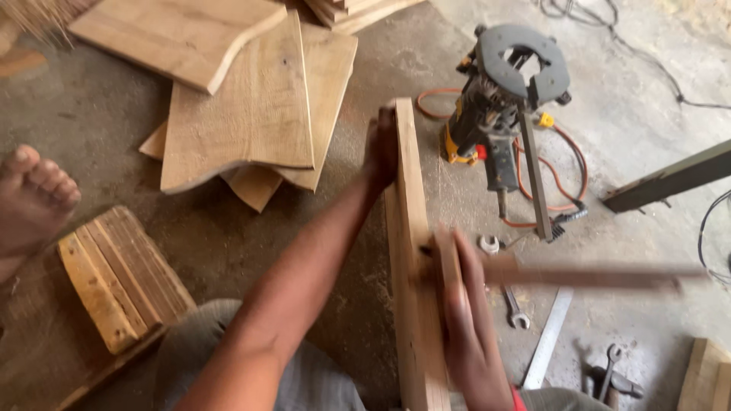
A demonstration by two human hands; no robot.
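While steadying the long pale wooden plank on edge, left hand clasping its far end, right hand fingers closed around the blurred thin wooden strip alongside; best kept firm.

The long pale wooden plank looks raw, matt and unfinished. The flat rough-sawn wooden boards show coarse grain. The grey concrete floor is dusty and matt. The small steel spanner and flat metal ruler gleam dully.

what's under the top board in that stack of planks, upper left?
Under the top board lie at least two more flat boards, fanned out on the concrete floor. Their covered parts, and anything beneath the pile, cannot be seen.
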